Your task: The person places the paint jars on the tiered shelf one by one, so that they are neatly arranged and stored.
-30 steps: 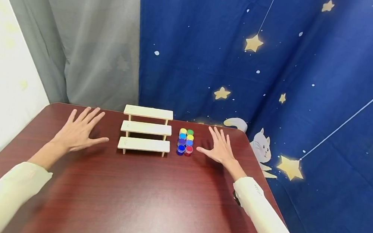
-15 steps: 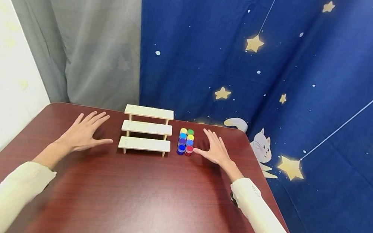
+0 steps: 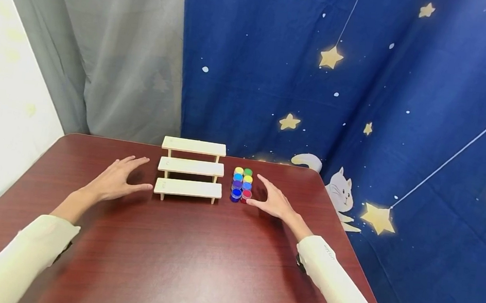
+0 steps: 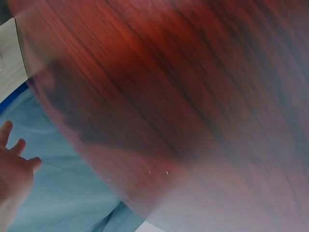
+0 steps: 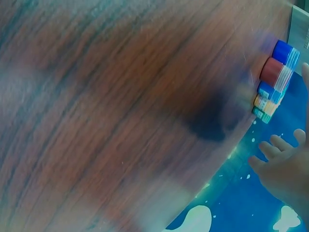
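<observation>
A pale three-step wooden stand (image 3: 188, 188) stands toward the back of the table. Just right of it, several small paint jars (image 3: 236, 195) with coloured lids are grouped in two columns. My left hand (image 3: 112, 180) hovers left of the stand, fingers extended, the thumb pointing at the lowest step. On the other side my right hand (image 3: 274, 201) is beside the jars, its thumb tip right at the red-lidded jar (image 3: 245, 196). Neither hand grips anything. In the right wrist view the right hand (image 5: 285, 166) shows spread fingers below the jars (image 5: 276, 75).
The dark red-brown wooden table (image 3: 179, 262) fills the lower part of the head view. Behind it hang a grey curtain (image 3: 134, 53) and a blue curtain (image 3: 255, 65) printed with stars and a cat. A white surface (image 3: 2, 99) borders the left side.
Both hands have moved inward, the left toward the stand and the right up to the jars. Their fingers are less spread than before. The stand and jars have stayed put.
</observation>
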{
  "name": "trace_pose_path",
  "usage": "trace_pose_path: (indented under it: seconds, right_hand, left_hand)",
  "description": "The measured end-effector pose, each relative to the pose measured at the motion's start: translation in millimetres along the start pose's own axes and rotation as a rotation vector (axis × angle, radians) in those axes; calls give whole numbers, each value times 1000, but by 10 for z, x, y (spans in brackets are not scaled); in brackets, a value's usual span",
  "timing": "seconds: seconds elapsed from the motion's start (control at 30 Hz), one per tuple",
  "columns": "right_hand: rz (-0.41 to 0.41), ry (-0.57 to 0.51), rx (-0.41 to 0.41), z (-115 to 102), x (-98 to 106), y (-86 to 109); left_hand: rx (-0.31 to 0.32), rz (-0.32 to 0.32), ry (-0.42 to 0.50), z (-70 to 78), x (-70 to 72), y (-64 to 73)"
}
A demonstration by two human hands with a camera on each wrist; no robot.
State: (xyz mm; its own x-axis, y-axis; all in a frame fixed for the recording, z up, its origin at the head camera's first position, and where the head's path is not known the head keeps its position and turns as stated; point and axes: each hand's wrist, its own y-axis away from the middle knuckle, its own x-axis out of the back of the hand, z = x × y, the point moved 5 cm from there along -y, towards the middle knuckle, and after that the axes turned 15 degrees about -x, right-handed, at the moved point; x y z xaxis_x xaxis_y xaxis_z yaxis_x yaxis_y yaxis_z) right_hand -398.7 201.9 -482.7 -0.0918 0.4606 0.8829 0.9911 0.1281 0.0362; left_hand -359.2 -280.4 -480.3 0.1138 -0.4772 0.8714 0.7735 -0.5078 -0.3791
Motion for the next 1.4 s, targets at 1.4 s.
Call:
trace_pose_path:
  seconds: [1.4]
  right_hand:
    - [-37,-348,83,-30,-258,-33]
  left_hand:
    - [46,1,236,203,-375,-128]
